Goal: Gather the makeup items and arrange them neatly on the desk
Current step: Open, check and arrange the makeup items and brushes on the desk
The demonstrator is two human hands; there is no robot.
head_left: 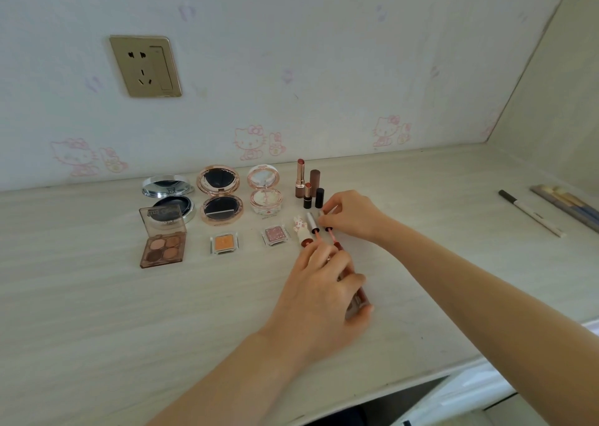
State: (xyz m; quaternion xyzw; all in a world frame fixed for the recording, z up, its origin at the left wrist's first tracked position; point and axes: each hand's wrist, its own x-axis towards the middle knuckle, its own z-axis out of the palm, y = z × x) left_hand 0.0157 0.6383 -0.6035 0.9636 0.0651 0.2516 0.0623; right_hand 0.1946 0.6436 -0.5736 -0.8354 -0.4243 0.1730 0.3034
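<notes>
While most of the makeup already sits in tidy rows near the wall, both hands work at the right end of the front row, where the lip glosses lie. The left hand (324, 283) has its fingers curled over a dark red lip gloss tube (356, 299) lying on the desk (97, 312), apparently steadying it so its open neck lines up with the applicator. The right hand (351, 213) pinches the cap end of an applicator wand (330, 231), whose tip points toward the tube; I judge it is being laid out in line with the tube, or guided back in. A second wand (313, 226) and a patterned lip tint (300, 229) lie just beside it, parallel, which suggests deliberate alignment.

Behind them stand four lipsticks (308, 186) in a close cluster, upright. To the left, three open compacts, silver (168, 198), rose-gold (219, 197) and pink (265, 192), form the back row. In front sit a brown eyeshadow quad (163, 247), an orange single shadow (223, 243) and a pink glitter shadow (275, 235), each roughly under a compact, so columns match.

Well apart on the right, a pencil (531, 213) and a flat palette (570, 207) have not yet been gathered.
</notes>
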